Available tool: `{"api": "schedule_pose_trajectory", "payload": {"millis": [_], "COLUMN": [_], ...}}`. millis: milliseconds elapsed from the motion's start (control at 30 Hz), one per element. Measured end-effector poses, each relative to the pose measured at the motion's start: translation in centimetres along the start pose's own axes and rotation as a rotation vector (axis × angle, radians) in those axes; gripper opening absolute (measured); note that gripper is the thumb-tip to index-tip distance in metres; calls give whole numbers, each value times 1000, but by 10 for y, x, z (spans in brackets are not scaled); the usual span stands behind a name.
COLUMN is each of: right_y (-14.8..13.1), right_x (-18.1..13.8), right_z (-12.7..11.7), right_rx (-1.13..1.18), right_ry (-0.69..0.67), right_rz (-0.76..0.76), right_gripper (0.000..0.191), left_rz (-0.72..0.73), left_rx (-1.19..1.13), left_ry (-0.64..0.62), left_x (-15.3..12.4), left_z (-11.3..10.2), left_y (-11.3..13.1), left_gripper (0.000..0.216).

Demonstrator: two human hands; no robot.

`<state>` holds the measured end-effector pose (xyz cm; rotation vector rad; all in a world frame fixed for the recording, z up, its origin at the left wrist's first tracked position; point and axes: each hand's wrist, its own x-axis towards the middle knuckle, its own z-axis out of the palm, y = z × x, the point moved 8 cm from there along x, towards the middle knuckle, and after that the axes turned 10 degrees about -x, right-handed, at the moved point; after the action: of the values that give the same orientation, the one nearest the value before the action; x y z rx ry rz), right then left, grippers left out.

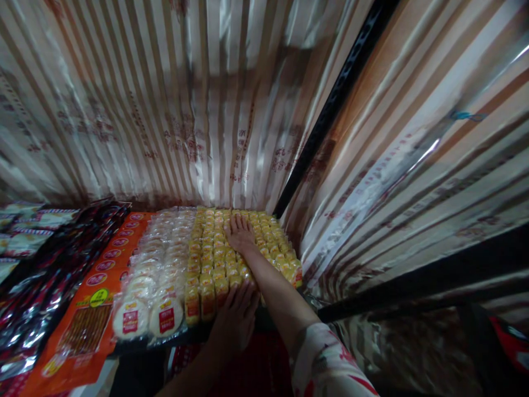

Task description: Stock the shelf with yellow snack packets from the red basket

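Striped foil backdrop; both hands flat, no grip, on yellow packets (glossy rows).

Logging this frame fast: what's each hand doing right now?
Left hand: open, flat against the front of the yellow packets, holding nothing.
Right hand: open, palm down on the packets farther back, holding nothing.

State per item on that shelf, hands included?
Right hand: flat, palm down on yellow packets.
Left hand: fingers against the packets' front edge.
Yellow packets: sealed, packed in rows.
White round packs: sealed, stacked in rows.
Orange packs: lying flat, overlapped.
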<state>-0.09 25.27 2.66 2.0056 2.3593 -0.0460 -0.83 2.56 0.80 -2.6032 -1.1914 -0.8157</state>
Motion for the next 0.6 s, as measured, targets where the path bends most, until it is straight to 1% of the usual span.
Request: {"api": "schedule_pose_trajectory", "payload": {"millis": [100,200,333,367,500,600], "right_y": [-2,-3,3,4,11,11], "right_x": [-1,-3,-8,-9,-12,-12], "right_z": [5,1,-15,-15,-4,2], "right_rx": [5,2,-16,-14,5,10], "right_ry": [-17,-32,66,69,-25,-51], "right_rz": [-9,-13,-23,-24,-6,-4], "right_gripper": [65,65,64,64,66,67], "left_rz": [-4,-9,-8,-9,-11,-11], "left_rx": [-8,0,25,28,22,13], "left_ry": [-15,-25,-1,-1,-11,-17], "left_x": [1,2,3,3,2,1], "left_z": [-1,-3,-8,-8,-6,-4], "left_y": [0,1,2,3,3,3], "left_gripper": [54,52,51,50,49,49]}}
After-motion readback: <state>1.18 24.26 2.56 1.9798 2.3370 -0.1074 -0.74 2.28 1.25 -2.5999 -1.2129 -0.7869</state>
